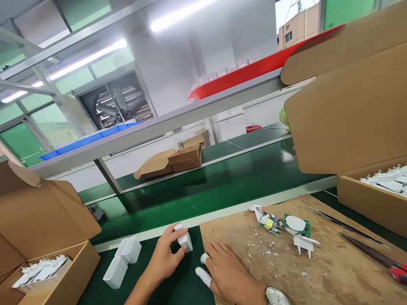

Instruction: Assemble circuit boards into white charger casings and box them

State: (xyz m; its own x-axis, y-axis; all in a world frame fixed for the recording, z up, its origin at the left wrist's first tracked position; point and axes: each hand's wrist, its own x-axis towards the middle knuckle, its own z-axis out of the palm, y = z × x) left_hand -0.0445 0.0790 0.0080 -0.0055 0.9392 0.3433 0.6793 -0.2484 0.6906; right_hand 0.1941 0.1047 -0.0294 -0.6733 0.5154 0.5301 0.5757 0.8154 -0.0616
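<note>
My left hand [167, 254] pinches a small white plastic housing [186, 241] between thumb and fingers, above the dark green mat by the board's left edge. Flat on the worn brown board [235, 228] lies my right hand [227, 271], fingers stretched out, with white finger cots on two digits and nothing held. Further left, three similar white housings [116, 271] stand close together on the mat. On the board are a circuit board with a yellow part [269, 223], a green circuit board with a white disc [297, 224] and a white two-pin plug piece [305, 245].
Metal tweezers [346, 226] and red-handled pliers [372, 253] lie on the right. Open cardboard boxes flank the workplace, left [74, 275] and right [369, 205], holding white plug parts. Behind runs a green conveyor belt [190, 199] under a metal shelf rail [171, 123].
</note>
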